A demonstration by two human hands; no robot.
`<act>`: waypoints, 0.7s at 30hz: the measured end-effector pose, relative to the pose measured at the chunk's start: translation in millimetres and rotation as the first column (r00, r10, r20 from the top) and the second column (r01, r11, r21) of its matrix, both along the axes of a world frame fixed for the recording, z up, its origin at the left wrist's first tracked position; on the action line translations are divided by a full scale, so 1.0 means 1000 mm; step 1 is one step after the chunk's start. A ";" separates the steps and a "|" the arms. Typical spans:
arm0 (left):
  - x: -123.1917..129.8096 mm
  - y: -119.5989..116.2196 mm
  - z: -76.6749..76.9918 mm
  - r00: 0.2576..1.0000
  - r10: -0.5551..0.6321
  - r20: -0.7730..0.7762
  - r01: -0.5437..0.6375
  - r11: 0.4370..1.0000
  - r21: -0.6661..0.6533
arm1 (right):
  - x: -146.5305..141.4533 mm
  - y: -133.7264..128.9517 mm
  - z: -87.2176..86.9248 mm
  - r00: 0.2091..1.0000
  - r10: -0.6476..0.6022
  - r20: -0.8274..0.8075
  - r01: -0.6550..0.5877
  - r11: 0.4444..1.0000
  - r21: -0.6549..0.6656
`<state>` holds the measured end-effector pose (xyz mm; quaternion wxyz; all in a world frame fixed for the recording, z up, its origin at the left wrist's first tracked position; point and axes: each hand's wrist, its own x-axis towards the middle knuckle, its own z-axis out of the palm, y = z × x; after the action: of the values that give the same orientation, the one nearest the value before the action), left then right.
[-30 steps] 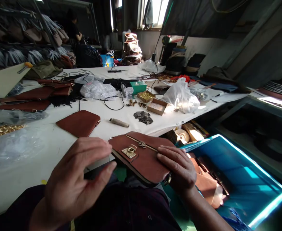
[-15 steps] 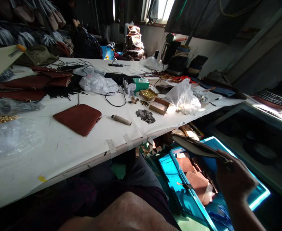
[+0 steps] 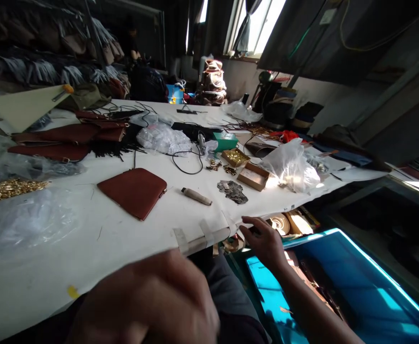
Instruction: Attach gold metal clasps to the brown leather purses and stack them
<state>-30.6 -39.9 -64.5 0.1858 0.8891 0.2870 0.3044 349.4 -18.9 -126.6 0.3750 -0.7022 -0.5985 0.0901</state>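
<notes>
My right hand (image 3: 263,241) hovers at the table's front edge, fingers apart and holding nothing. My left hand (image 3: 148,298) is large and blurred at the bottom centre; its fingers are smeared by motion. On the white table (image 3: 123,243) lies a flat reddish-brown leather pouch (image 3: 134,192). To its right are a wrapped, stick-like tool (image 3: 197,196) and a pile of small grey metal pieces (image 3: 233,191). Behind the pile stand an open cardboard box (image 3: 253,176) and a small box of gold-coloured parts (image 3: 235,156).
A blue crate (image 3: 367,282) with brown leather pieces stands below the table at the right. Plastic bags (image 3: 291,167), a green box (image 3: 225,142), a black cable and more brown bags (image 3: 59,138) lie on the table. A person sits far back left.
My right hand has let go of the flat piece it held over the crate and moved left to the table edge. My left hand has risen at the bottom. The view has shifted.
</notes>
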 end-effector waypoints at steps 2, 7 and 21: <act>0.009 0.057 0.001 0.979 0.185 0.088 -0.179 0.982 -0.066 | -0.021 0.041 0.001 0.991 0.082 -0.106 -0.087 0.995 -0.039; -0.022 0.159 -0.067 0.832 0.488 -0.264 -0.489 0.870 0.067 | -0.033 0.152 -0.002 0.994 0.085 -0.069 -0.096 0.980 -0.172; -0.039 0.195 -0.107 0.769 0.504 -0.393 -0.321 0.836 0.445 | 0.025 0.351 -0.034 0.981 0.032 0.191 0.026 0.956 -0.293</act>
<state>-69.6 154.8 -171.9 -0.1289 0.8681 0.4567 0.1459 374.1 332.1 -161.1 0.2063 -0.7547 -0.6131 0.1097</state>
